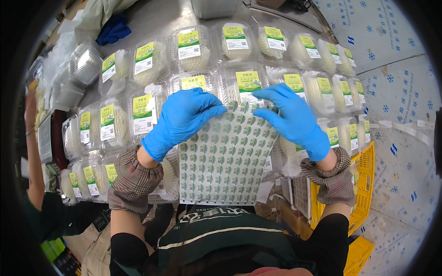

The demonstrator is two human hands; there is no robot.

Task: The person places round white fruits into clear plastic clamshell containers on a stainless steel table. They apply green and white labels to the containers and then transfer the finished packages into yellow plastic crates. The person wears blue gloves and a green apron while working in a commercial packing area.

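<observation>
A sheet of small green-and-white stickers (pixel 221 158), set in rows, hangs in front of my body over the near packs. My left hand (pixel 183 117), in a blue glove, pinches the sheet's top edge. At the sheet's upper right corner is my right hand (pixel 292 117), also gloved in blue. Its thumb and fingers are apart, slightly blurred, and nothing shows between them. Just beyond the hands lies a clear plastic clamshell pack (pixel 248 80) with a yellow-green and white label. Its pale contents sit in foam netting.
Rows of similar labelled packs (pixel 189 46) cover the metal table. Empty clear containers (pixel 85 64) and a blue cloth (pixel 113 30) lie at the left. A yellow crate (pixel 366 177) stands at the right, beside a printed wall panel (pixel 391 92). Another person's arm (pixel 33 138) shows at far left.
</observation>
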